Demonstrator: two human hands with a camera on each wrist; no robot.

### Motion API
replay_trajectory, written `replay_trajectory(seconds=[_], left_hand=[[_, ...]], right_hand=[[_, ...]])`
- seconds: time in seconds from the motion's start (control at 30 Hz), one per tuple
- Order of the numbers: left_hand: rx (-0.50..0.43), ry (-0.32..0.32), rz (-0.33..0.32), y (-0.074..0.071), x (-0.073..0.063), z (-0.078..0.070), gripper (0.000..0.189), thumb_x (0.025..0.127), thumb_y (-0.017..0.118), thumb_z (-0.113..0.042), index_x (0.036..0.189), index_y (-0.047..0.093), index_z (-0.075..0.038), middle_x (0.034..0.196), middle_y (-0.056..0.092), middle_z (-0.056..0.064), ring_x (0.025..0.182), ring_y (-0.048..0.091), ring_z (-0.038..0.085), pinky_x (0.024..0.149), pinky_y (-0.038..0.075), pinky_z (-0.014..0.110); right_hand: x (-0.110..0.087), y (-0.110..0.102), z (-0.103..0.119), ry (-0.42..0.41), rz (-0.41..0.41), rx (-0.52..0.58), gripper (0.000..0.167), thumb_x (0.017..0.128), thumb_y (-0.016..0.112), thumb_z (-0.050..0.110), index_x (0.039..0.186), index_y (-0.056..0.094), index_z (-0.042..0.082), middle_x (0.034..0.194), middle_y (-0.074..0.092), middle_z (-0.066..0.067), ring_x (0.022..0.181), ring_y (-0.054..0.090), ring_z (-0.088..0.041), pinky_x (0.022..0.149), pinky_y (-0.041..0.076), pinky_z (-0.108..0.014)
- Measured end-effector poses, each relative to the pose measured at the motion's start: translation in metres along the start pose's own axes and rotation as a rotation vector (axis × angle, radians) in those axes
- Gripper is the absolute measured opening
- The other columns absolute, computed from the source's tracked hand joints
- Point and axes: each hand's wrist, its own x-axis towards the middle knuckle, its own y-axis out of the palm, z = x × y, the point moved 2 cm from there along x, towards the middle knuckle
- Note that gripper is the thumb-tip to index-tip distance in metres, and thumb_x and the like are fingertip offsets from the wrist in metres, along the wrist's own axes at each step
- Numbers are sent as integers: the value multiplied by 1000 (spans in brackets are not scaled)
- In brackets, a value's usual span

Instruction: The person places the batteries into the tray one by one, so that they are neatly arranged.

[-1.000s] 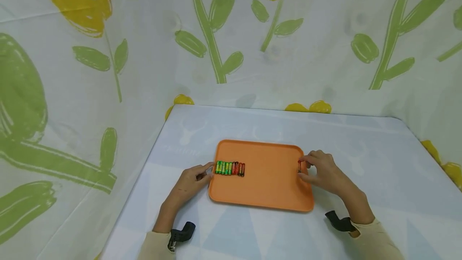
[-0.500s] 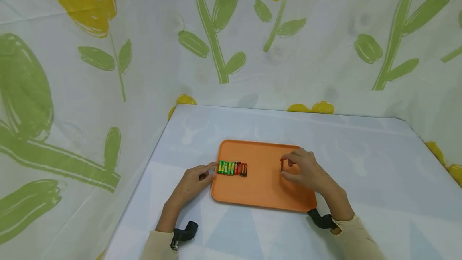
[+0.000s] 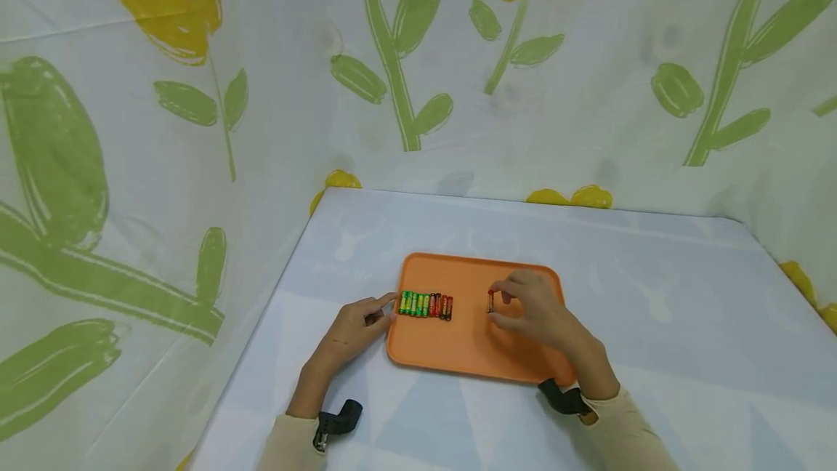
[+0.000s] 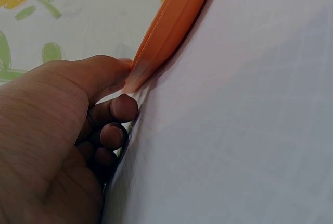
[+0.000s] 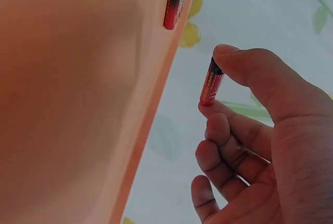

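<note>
Between its thumb and index finger, my right hand [image 3: 532,315] pinches a small battery [image 5: 210,82] by its two ends, above the orange tray [image 3: 451,355]. This battery is red with a dark end. On the tray's left side lies a row of batteries, several green ones [image 3: 414,304] at the left and red ones [image 3: 441,306] at the right. At the tray's left rim, my left hand [image 3: 353,325] touches the edge beside the row. Its thumb [image 4: 106,73] meets the rim in the left wrist view, while the lower fingers hang loosely curled. The index finger is mostly hidden there.
The tray lies on a pale patterned tablecloth [image 3: 654,311]. Behind and at the left hang white curtains [image 3: 275,129] with yellow flowers and green leaves. A black wrist mount [image 3: 562,397] sits over the tray's front right corner, another [image 3: 340,419] near the left wrist.
My right hand has carried the battery leftward from the tray's right rim towards the row. My left hand stays at the left rim. The head view has shifted slightly.
</note>
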Motion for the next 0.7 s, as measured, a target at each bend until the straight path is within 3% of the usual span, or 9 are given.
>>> replay_trajectory(seconds=[0.23, 0.7], left_hand=[[19, -31, 12, 1, 0, 2, 42, 98, 68, -24, 139, 63, -21, 74, 49, -5, 70, 44, 11, 63, 38, 28], [4, -11, 9, 1, 0, 1, 43, 98, 68, -22, 140, 62, -18, 74, 48, -4, 70, 44, 12, 63, 38, 29]], right_hand=[[6, 7, 10, 14, 6, 5, 33, 81, 85, 23, 107, 70, 10, 86, 52, 2, 89, 46, -18, 83, 32, -44], [19, 24, 19, 39, 78, -17, 32, 82, 84, 29, 107, 71, 14, 84, 49, 8, 89, 43, -14, 82, 31, -40]])
